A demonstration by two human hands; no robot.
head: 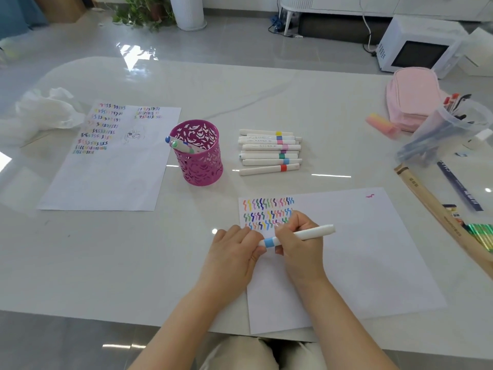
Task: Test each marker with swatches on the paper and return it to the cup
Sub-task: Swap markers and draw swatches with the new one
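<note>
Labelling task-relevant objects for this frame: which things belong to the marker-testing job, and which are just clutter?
In the job: blue-banded marker, held by left hand and right hand; swatch paper; magenta cup; marker pile.
Lying about: far swatch sheet; pink pouch; clear pen tub; microwave; crumpled bag.

Pale table (293,97), swatch paper (373,249), magenta cup (200,161) (openwork), loose markers (269,152)

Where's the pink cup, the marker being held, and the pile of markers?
cup (202,169): head view, on its front wall.
marker (312,233): head view, on its white barrel, towards the right end.
pile (266,147): head view, on the white barrel of a marker in the middle.
</note>
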